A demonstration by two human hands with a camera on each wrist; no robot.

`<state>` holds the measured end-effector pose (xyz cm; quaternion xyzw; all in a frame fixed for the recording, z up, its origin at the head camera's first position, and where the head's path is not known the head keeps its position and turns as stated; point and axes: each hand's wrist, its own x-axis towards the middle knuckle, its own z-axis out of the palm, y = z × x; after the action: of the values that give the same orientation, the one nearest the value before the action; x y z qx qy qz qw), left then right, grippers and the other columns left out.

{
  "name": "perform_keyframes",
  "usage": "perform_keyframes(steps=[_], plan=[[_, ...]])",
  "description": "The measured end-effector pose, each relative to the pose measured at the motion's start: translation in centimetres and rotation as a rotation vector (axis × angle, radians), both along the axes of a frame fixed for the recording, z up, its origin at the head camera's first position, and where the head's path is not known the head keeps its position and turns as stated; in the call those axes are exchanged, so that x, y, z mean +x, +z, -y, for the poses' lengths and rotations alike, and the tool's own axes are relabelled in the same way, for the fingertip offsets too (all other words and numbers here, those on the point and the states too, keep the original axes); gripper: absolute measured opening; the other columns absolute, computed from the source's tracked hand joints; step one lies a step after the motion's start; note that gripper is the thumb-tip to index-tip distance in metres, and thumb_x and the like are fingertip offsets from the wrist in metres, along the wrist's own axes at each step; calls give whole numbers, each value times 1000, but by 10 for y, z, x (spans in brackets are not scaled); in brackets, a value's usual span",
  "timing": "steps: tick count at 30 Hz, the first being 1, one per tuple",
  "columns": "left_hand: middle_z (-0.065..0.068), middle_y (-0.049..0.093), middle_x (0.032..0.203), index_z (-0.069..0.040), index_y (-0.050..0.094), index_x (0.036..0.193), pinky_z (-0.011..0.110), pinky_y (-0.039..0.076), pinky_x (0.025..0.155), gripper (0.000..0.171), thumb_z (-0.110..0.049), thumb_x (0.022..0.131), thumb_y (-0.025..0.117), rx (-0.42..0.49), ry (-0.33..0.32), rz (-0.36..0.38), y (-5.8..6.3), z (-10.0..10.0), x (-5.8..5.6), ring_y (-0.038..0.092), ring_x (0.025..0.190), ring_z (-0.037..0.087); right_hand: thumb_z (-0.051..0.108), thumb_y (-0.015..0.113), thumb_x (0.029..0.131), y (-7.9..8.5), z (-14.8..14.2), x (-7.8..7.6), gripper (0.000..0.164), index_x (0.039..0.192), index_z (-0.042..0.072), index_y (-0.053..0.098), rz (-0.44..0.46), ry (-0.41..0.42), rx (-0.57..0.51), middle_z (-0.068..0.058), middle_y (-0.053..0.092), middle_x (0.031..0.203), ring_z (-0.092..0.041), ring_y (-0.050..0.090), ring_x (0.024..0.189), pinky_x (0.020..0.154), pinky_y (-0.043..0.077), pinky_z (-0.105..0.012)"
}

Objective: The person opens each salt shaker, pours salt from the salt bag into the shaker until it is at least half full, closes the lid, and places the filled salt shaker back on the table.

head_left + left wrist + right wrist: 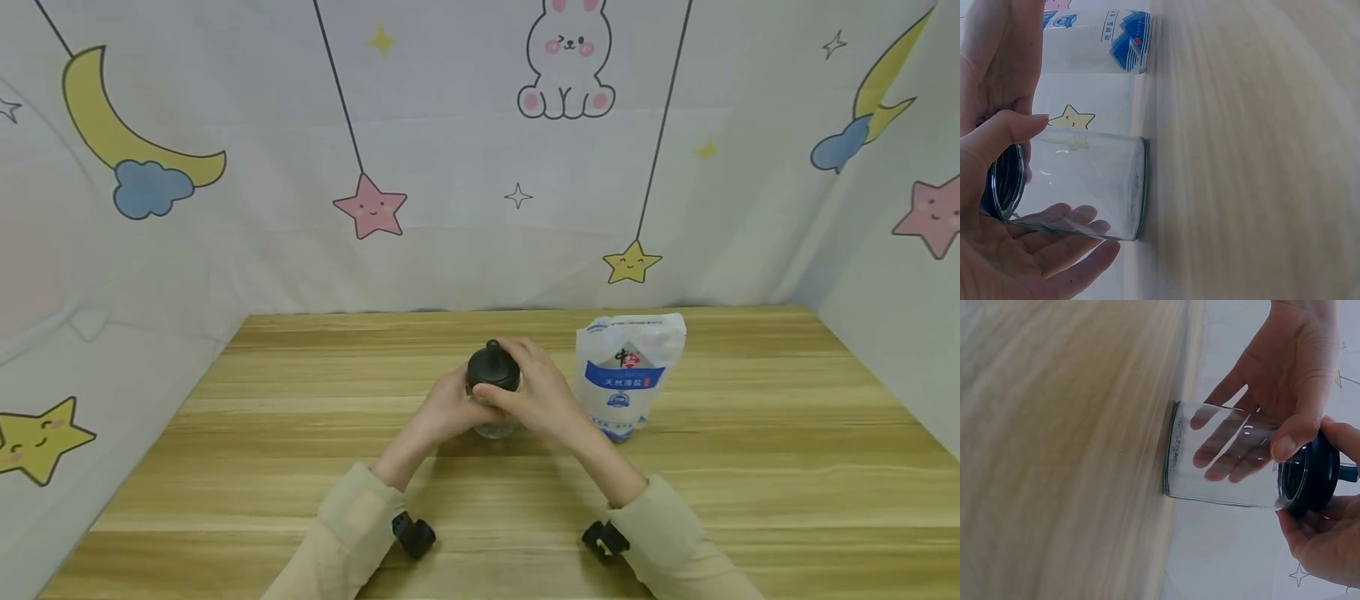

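Observation:
A clear glass jar stands upright on the table, its black lid with a small knob on top. My left hand grips the jar's body, thumb on the near side and fingers around the far side. My right hand holds the lid by its rim, pinching it between thumb and fingers. The lid sits on the jar's mouth; whether it is tight I cannot tell. Through the glass of the left wrist view I see no contents. Just right of my right hand stands a white and blue salt bag.
The wood-grain table runs back to a white curtain printed with stars, moons and a rabbit. Similar cloth hangs at both sides. A small black camera sits at the left wrist, another black camera at the right.

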<state>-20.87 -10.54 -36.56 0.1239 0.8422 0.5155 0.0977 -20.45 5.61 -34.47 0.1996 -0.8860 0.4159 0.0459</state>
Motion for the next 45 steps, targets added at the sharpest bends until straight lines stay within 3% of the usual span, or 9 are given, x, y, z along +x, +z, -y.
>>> perform_keyframes(steps=[12, 18, 24, 31, 38, 45], plan=[[9, 60, 131, -13, 49, 138, 51, 45, 100, 65, -21, 80, 76, -8, -35, 25, 0, 2, -2, 53, 124, 30, 30, 71, 87, -1, -5, -3, 65, 141, 6, 45, 36, 112, -63, -13, 50, 139, -32, 47, 131, 106, 41, -54], [12, 57, 136, -12, 47, 141, 56, 43, 101, 69, -20, 79, 76, -36, -28, 5, -1, 1, -1, 50, 128, 35, 32, 72, 86, -1, -2, -2, 66, 141, 6, 46, 38, 68, -38, -11, 51, 139, -32, 48, 130, 105, 43, -53], [12, 60, 131, -10, 46, 141, 47, 50, 95, 69, -20, 80, 75, -69, -43, -30, 0, 0, -2, 58, 117, 31, 41, 78, 78, 0, 0, 1, 77, 142, 14, 44, 64, -19, -53, -8, 49, 140, -28, 46, 132, 107, 41, -50], [12, 62, 128, -10, 48, 139, 45, 51, 93, 67, -19, 79, 77, -63, -18, -28, 2, -2, -1, 60, 114, 29, 42, 83, 72, 5, 2, 5, 77, 133, 8, 49, 42, -109, -53, -9, 52, 127, -26, 49, 117, 102, 43, -44], [12, 62, 126, -10, 48, 138, 44, 51, 92, 66, -21, 80, 76, -59, -26, -15, 2, -1, -2, 60, 111, 28, 39, 82, 74, 5, 3, 3, 72, 130, 6, 50, 42, -109, -46, -11, 51, 124, -27, 51, 114, 101, 45, -42], [13, 59, 132, -10, 47, 140, 52, 47, 98, 68, -20, 79, 76, -52, -38, -15, 0, -1, -2, 56, 120, 33, 36, 80, 78, 5, 2, 4, 68, 131, 7, 50, 35, -95, -19, -11, 51, 125, -27, 50, 115, 100, 45, -44]])
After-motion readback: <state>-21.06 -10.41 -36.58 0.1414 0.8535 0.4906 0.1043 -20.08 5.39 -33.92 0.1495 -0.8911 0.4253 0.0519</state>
